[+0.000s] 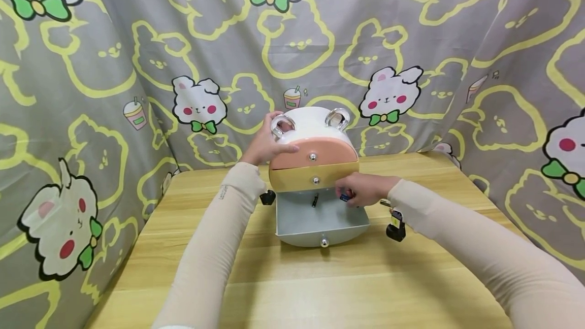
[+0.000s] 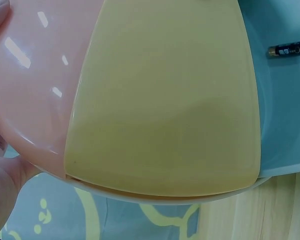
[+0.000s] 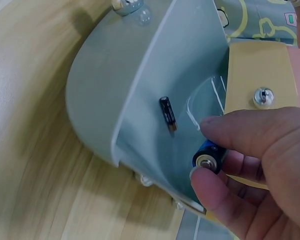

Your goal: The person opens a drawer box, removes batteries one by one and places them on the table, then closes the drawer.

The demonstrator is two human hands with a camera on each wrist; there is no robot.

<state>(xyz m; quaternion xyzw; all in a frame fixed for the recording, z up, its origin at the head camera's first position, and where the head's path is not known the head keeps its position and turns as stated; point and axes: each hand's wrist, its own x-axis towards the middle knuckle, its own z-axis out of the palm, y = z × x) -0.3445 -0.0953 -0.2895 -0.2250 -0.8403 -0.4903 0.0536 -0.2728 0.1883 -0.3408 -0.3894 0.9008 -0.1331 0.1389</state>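
Observation:
A small desktop drawer cabinet (image 1: 315,126) with a white top and two silver ring ears stands on the table. Its lowest, grey-blue drawer (image 1: 297,238) is pulled out. My left hand (image 1: 270,145) grips the cabinet's upper left side, thumb on the front of the pink top drawer (image 1: 335,150), other fingers partly hidden behind an ear. Over the right part of the grey-blue drawer, my right hand (image 1: 365,189) pinches a blue battery (image 3: 210,155) between thumb and fingers, its metal end showing. A slimmer black battery (image 3: 167,113) lies inside that drawer.
The yellow middle drawer (image 1: 297,178) is closed above the pulled-out one. A wooden table (image 1: 292,288) carries the cabinet. Grey curtains (image 1: 311,50) with rabbit prints hang behind and at both sides. Black wrist devices (image 1: 395,227) hang by the forearms.

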